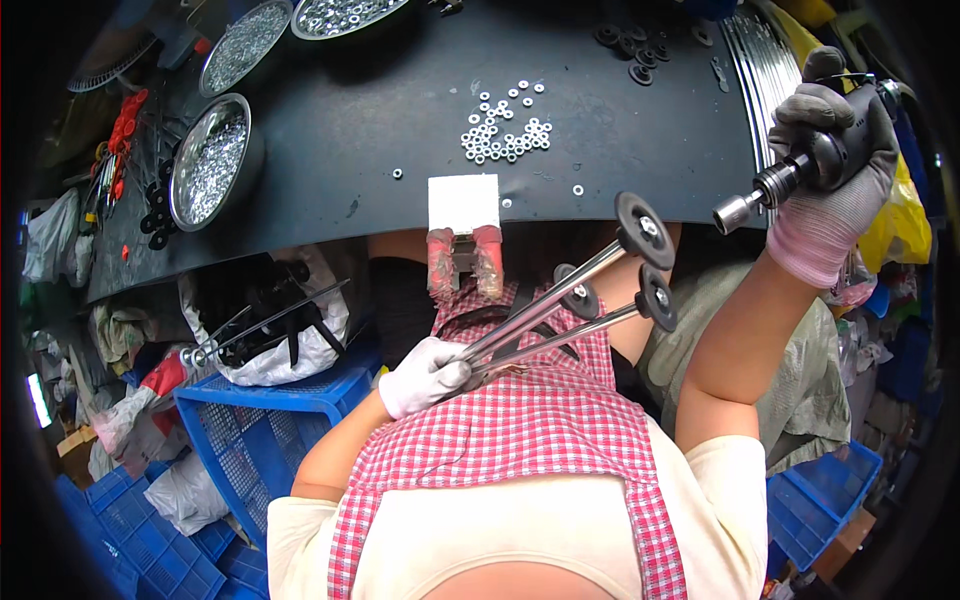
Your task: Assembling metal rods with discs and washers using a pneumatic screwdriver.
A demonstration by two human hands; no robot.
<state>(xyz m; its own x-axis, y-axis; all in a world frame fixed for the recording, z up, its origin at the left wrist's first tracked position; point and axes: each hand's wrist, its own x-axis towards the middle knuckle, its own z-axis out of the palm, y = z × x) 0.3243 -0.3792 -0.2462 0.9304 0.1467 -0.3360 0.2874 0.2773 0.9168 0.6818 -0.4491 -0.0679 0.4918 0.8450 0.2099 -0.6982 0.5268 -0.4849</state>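
Note:
My left hand (pixel 428 378), in a white glove, is closed around several shiny metal rods (pixel 555 298) held across my lap. Black round discs (pixel 641 230) with metal nuts at their centres cap the rods' far ends, up and to the right. Raised at the right, my gloved right hand (pixel 825 170) grips a black power drill (pixel 835 150). A silver socket (pixel 737 213) at its tip points left, apart from the rods. Between my hands, at the table edge, stands a clamp with red-wrapped handles (pixel 465 260) and a white block (pixel 463 203) on top.
Loose nuts (pixel 507 135) lie scattered on the dark table (pixel 340 150). Bowls of small metal parts (pixel 212 165) stand at the left. Black discs (pixel 640 50) and a bundle of rods (pixel 765 80) lie at the far right. A blue crate (pixel 250 420) stands beside me.

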